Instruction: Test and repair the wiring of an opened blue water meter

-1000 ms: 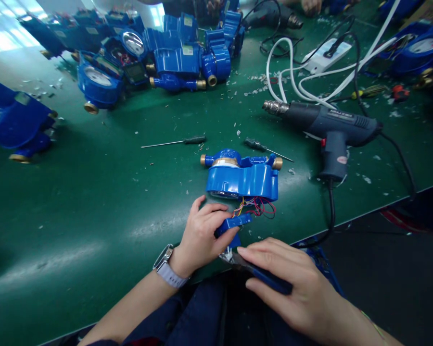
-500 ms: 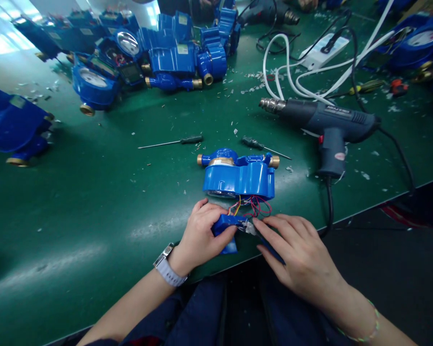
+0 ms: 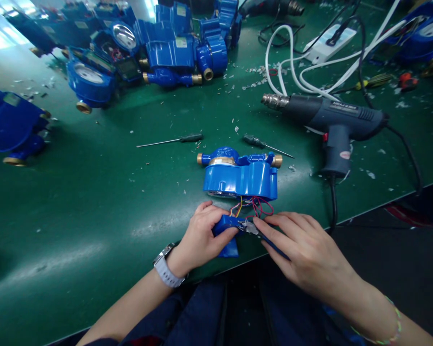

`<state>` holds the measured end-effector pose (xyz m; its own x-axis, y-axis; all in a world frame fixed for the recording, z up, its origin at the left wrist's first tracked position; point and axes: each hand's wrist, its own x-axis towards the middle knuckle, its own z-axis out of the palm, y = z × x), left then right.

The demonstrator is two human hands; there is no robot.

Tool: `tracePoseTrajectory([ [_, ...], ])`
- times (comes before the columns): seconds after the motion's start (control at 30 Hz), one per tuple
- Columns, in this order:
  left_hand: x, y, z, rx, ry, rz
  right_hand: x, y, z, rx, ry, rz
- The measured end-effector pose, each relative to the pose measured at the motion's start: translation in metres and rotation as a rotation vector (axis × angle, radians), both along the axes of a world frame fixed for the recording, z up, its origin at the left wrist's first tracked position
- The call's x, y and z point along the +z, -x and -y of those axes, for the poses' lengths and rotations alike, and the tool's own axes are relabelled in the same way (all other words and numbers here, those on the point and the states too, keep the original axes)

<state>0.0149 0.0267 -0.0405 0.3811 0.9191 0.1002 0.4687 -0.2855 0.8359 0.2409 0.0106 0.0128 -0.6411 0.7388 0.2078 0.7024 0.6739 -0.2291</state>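
Note:
My left hand (image 3: pixel 205 233) grips a small blue plastic housing (image 3: pixel 223 224), thumb in front and fingers behind. Dark-handled pliers (image 3: pixel 251 227) are in my right hand (image 3: pixel 303 245), their metal jaws at the housing's right end; whether they bite on anything is too small to tell. Just beyond lies a blue water meter (image 3: pixel 240 178) on its side, with brass ends. Thin red, yellow and white wires (image 3: pixel 261 206) run from it towards the housing. A flat blue piece (image 3: pixel 230 249) rests under my left hand, partly covered.
Two screwdrivers, a left one (image 3: pixel 191 138) and a right one (image 3: pixel 254 141), lie behind the meter. To the right is a heat gun (image 3: pixel 337 117) with its cord, near a white power strip (image 3: pixel 330 44). More blue meters (image 3: pixel 171 53) stand at the back; scraps litter the green table (image 3: pixel 111 202).
The view has shifted slightly. Both hands keep their grips, and the pliers' jaws stay at the right end of the housing.

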Motion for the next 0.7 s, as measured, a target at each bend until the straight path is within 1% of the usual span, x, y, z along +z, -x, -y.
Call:
tracePoseTrajectory([
  [0.13, 0.0, 0.001, 0.0, -0.017, 0.006, -0.005, 0.002, -0.005, -0.005, 0.033, 0.011, 0.025],
  [0.4, 0.0, 0.003, -0.002, -0.04, 0.03, -0.011, 0.001, -0.009, -0.01, 0.084, -0.026, 0.052],
  [0.57, 0.002, -0.003, 0.001, -0.078, -0.012, -0.019, -0.002, -0.014, -0.017, 0.046, -0.031, 0.205],
  [0.63, 0.002, -0.005, 0.002, -0.068, -0.019, -0.013, -0.002, -0.019, -0.018, 0.041, -0.01, 0.153],
  [0.7, 0.001, -0.005, 0.003, -0.044, -0.031, -0.004, 0.001, -0.024, -0.016, 0.028, 0.035, 0.023],
])
